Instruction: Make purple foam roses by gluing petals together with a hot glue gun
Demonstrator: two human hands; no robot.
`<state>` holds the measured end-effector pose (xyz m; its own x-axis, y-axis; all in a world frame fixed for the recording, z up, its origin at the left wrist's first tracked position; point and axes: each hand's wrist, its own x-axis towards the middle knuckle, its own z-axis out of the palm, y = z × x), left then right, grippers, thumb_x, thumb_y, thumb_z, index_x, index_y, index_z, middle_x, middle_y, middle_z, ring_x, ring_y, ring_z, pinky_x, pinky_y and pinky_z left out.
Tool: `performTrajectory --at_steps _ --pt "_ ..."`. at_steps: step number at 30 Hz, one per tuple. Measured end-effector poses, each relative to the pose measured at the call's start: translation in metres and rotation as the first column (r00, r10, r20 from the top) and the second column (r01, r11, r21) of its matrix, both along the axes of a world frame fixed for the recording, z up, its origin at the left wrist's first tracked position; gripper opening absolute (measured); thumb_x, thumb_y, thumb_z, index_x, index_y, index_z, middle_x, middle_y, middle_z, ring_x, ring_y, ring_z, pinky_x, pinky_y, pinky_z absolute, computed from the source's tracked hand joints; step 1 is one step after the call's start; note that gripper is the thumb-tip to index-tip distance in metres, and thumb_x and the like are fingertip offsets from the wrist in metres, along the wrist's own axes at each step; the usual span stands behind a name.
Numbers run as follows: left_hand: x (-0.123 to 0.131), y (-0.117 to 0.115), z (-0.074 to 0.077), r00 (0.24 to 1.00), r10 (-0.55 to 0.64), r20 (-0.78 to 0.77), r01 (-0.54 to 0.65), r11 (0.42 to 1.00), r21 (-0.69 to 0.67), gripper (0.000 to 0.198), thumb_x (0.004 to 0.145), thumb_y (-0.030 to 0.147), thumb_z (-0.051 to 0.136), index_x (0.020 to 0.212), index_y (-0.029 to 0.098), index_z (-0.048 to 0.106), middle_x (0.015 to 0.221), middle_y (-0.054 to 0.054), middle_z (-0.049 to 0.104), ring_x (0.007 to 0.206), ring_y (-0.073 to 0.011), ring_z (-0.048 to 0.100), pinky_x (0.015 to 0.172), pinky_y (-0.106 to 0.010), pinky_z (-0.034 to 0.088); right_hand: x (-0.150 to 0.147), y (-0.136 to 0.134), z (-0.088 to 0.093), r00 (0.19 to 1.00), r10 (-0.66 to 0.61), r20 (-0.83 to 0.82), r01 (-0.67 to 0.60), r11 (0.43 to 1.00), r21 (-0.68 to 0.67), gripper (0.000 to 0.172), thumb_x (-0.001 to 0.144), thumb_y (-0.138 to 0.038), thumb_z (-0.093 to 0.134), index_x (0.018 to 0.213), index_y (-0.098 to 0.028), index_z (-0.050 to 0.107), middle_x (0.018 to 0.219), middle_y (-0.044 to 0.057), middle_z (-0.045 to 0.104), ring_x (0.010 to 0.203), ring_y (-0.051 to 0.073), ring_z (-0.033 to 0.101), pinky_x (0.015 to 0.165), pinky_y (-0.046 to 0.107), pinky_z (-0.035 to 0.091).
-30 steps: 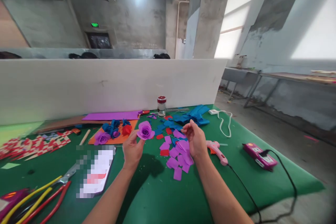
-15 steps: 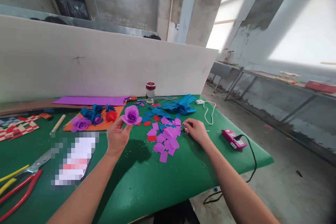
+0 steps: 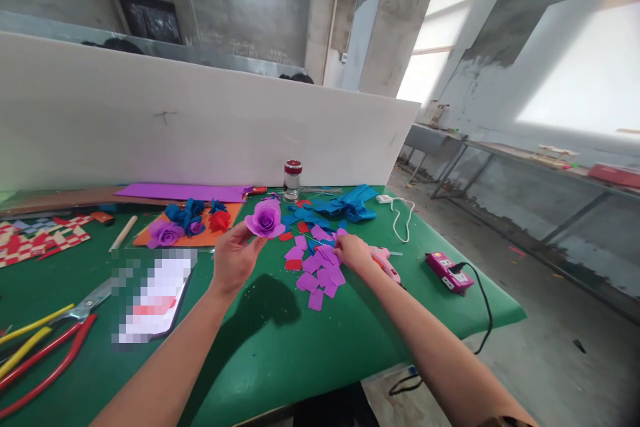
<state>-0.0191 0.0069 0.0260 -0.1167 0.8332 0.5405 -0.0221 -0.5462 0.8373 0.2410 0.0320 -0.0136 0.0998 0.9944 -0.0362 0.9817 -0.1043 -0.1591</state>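
A purple paper rose [image 3: 265, 219] is held up over the green table by my left hand [image 3: 234, 261], its fingers closed beneath the bloom. My right hand [image 3: 353, 252] is closed at the right edge of the loose purple petals [image 3: 320, 273]; its fingertips are at a petal, and what they grip is too small to make out. A pink glue gun [image 3: 385, 263] lies just right of that hand. Red pieces [image 3: 293, 265] and blue crepe paper [image 3: 353, 203] lie around the petals.
Finished flowers sit on an orange sheet [image 3: 145, 235] at left. Nearby are a phone [image 3: 157, 297], scissors [image 3: 80, 310] and a wooden stick [image 3: 123, 233]. A red-lidded jar [image 3: 293, 181] stands by the white partition [image 3: 215, 127]. A magenta power strip [image 3: 449, 272] lies at right.
My right hand has shifted slightly left onto the purple petals, and the pink glue gun now shows beside it. My left hand still holds the rose. The whole view has shifted slightly.
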Motion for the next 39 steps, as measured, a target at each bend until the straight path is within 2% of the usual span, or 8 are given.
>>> performTrajectory --at_steps 7,12,18,23,29,34,36,39 --pt "0.004 -0.021 0.045 0.980 -0.201 -0.003 0.200 0.976 -0.082 0.020 0.067 0.034 0.079 0.076 0.017 0.073 0.068 -0.004 0.071 0.059 -0.0169 0.063 0.057 -0.034 0.053 -0.006 -0.004 0.000 1.000 0.020 0.009 -0.020 1.000 -0.012 0.011 0.084 -0.021 0.057 0.088 -0.022 0.067 0.093 0.007 0.072 0.090 0.022 0.067 0.069 0.027 0.044" --pt "-0.008 -0.013 0.060 0.938 -0.046 -0.344 0.012 0.995 -0.100 0.018 0.068 0.035 0.074 0.073 0.018 0.071 0.065 -0.002 0.070 0.058 -0.0169 0.062 0.054 -0.029 0.048 -0.006 -0.005 -0.001 0.999 0.036 0.003 -0.036 0.999 -0.005 0.020 0.086 -0.025 0.055 0.103 -0.020 0.064 0.101 0.011 0.070 0.096 0.024 0.066 0.074 0.030 0.045" --pt "-0.008 0.031 0.041 0.280 0.078 -0.957 -0.309 0.951 -0.013 0.011 0.075 0.024 0.061 0.073 0.021 0.071 0.083 -0.008 0.074 0.084 -0.0252 0.066 0.066 -0.030 0.045 -0.009 0.001 -0.005 0.999 0.026 -0.022 -0.027 0.999 -0.041 0.019 0.082 -0.019 0.059 0.099 -0.018 0.066 0.101 0.014 0.069 0.099 0.026 0.066 0.077 0.032 0.047" --pt "0.016 0.054 0.010 0.190 -0.015 -0.982 -0.342 0.936 -0.081 0.010 0.071 0.016 0.061 0.070 0.020 0.070 0.086 -0.012 0.073 0.091 -0.0273 0.067 0.071 -0.031 0.045 -0.011 -0.001 -0.004 0.997 0.018 -0.080 -0.017 1.000 0.012 0.020 0.080 -0.012 0.052 0.092 -0.018 0.067 0.096 0.014 0.069 0.094 0.027 0.066 0.074 0.034 0.046" --pt "0.033 0.061 -0.013 0.193 -0.052 -0.980 -0.383 0.915 -0.124 0.010 0.071 0.013 0.061 0.075 0.017 0.070 0.089 -0.015 0.072 0.096 -0.0285 0.066 0.078 -0.034 0.046 -0.003 -0.014 0.005 0.971 0.037 -0.235 0.004 0.985 0.170 0.018 0.079 -0.013 0.049 0.085 -0.019 0.064 0.086 0.009 0.070 0.085 0.023 0.065 0.071 0.030 0.043" --pt "0.031 0.045 -0.003 0.297 -0.001 -0.955 -0.327 0.939 -0.102 0.015 0.079 0.022 0.059 0.090 0.020 0.069 0.099 -0.012 0.071 0.105 -0.0275 0.060 0.084 -0.033 0.044 0.005 -0.031 0.007 0.886 0.154 -0.436 -0.033 0.961 0.273 0.023 0.077 -0.016 0.050 0.098 -0.021 0.060 0.085 0.001 0.069 0.076 0.015 0.063 0.065 0.022 0.045" --pt "0.034 0.030 0.003 0.412 -0.041 -0.910 -0.228 0.963 -0.146 0.024 0.087 0.034 0.051 0.096 0.021 0.068 0.100 -0.008 0.071 0.097 -0.0223 0.063 0.080 -0.030 0.046 0.003 -0.040 0.008 0.773 0.215 -0.597 -0.027 0.951 0.308 0.026 0.077 -0.020 0.052 0.102 -0.019 0.059 0.081 0.001 0.067 0.068 0.014 0.060 0.059 0.021 0.044" --pt "0.043 0.004 0.005 0.722 -0.404 -0.562 0.158 0.887 -0.434 0.044 0.086 0.054 0.046 0.096 0.017 0.067 0.094 -0.007 0.071 0.080 -0.0185 0.064 0.066 -0.027 0.048 -0.008 -0.058 0.010 0.570 0.281 -0.772 -0.010 0.942 0.335 0.031 0.073 -0.023 0.057 0.103 -0.017 0.061 0.072 -0.001 0.064 0.055 0.011 0.051 0.050 0.020 0.040"
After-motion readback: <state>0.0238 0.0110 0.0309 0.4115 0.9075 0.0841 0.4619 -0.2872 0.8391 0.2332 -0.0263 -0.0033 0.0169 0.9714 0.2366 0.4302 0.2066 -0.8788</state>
